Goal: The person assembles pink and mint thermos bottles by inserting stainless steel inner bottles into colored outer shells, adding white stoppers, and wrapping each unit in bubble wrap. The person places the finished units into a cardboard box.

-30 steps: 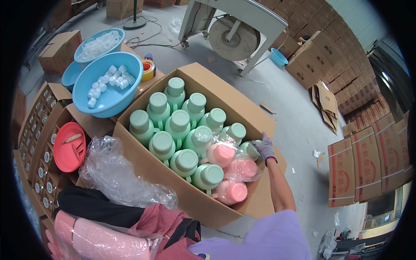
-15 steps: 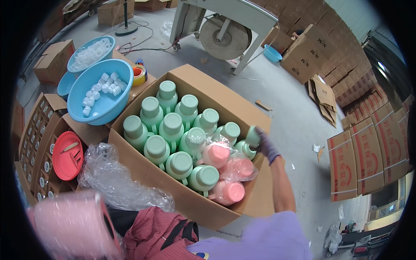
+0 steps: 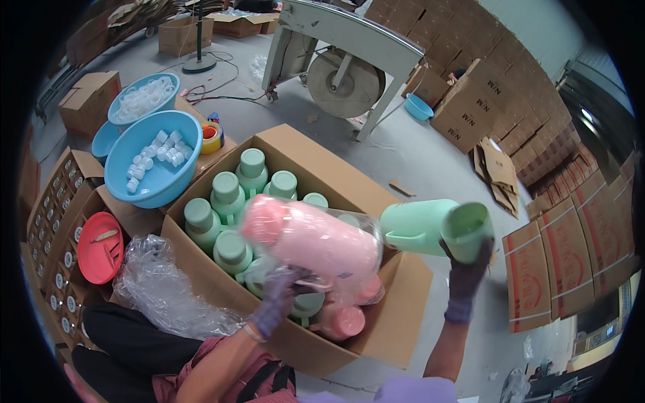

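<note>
My left hand (image 3: 279, 299), gloved, is closed on the handle side of a pink vacuum flask (image 3: 329, 245) in clear plastic wrap, tilted over the open carton (image 3: 269, 342). Past the carton's right side, my gloved right hand (image 3: 465, 272) grips the darker cap end of a light green vacuum flask (image 3: 416, 225). That flask lies sideways in the air, its handle toward me. Several green flasks (image 3: 228, 191) stand upright in the carton, partly hidden by the pink one. More wrapped pink flasks (image 3: 346, 322) sit in its near right corner.
Crumpled plastic wrap (image 3: 161, 289) lies left of the carton. Beyond are a red dish (image 3: 101, 248), a blue basin (image 3: 151, 195) with white caps, a tape roll (image 3: 211, 140) and a divided box (image 3: 50, 208). A wheeled machine (image 3: 353, 30) stands behind; strapped cartons (image 3: 544, 269) stand right.
The pink flask has come from the lower left to above the carton. My right hand has lifted the green flask out of the carton's right corner and tipped it sideways.
</note>
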`<action>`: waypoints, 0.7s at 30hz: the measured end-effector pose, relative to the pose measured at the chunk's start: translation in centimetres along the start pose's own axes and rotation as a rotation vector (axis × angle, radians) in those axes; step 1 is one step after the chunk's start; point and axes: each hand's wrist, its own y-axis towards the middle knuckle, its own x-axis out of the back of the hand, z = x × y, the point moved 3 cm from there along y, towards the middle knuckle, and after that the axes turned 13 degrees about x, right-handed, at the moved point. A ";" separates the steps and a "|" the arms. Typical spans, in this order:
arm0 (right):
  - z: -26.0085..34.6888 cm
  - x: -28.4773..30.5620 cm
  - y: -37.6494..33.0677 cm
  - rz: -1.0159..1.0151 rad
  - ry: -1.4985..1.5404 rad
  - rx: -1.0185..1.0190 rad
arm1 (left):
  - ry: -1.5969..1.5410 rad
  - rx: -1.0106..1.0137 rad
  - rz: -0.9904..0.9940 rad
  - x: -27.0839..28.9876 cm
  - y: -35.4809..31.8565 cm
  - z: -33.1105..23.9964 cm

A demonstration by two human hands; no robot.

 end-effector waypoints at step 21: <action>6.2 -33.0 -29.0 1.772 0.899 0.560 | -0.034 -0.811 -0.289 15.0 -36.1 -15.2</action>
